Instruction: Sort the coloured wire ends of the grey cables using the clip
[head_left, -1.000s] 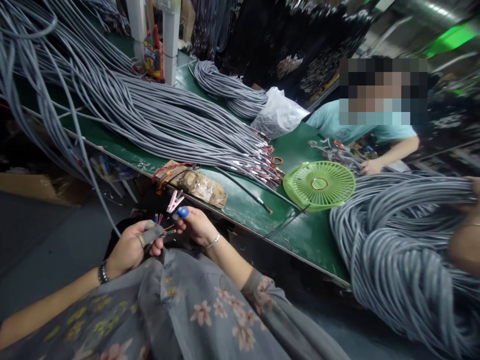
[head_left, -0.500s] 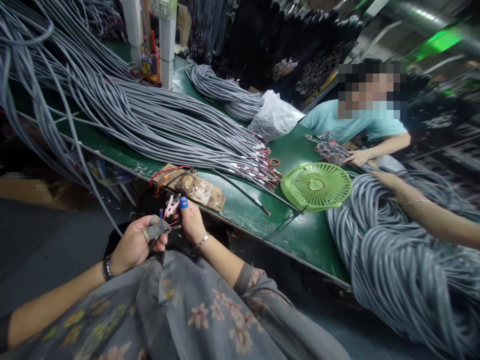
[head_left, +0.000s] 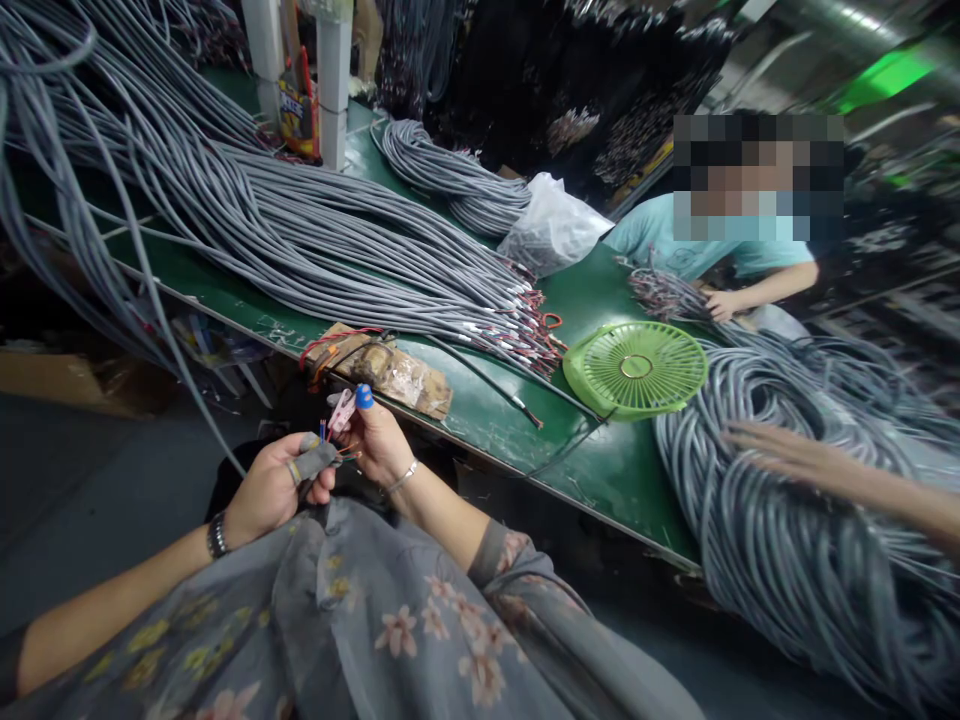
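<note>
My left hand [head_left: 277,483], with grey tape on its thumb, is closed on the end of a grey cable, whose thin coloured wires [head_left: 346,454] fan out beyond the fingertips. A blue wrap covers a fingertip of my right hand [head_left: 381,443], which is closed on a small pale pink clip-like tool [head_left: 342,411]. The tool is right at the wires. Both hands are close together in front of the table's near edge, above my lap. My fingers hide part of the cable and tool.
A taped brown block [head_left: 397,375] lies at the green table's [head_left: 585,475] near edge. Behind it stretch long grey cables [head_left: 322,230]. A green fan [head_left: 636,368] stands right of them, beside large cable coils [head_left: 772,510]. Across the table, a person in a light blue shirt [head_left: 660,232] handles wires.
The pink tool has tilted slightly and my right hand has shifted a little left. The other person's blurred arm at the right has moved lower over the coils.
</note>
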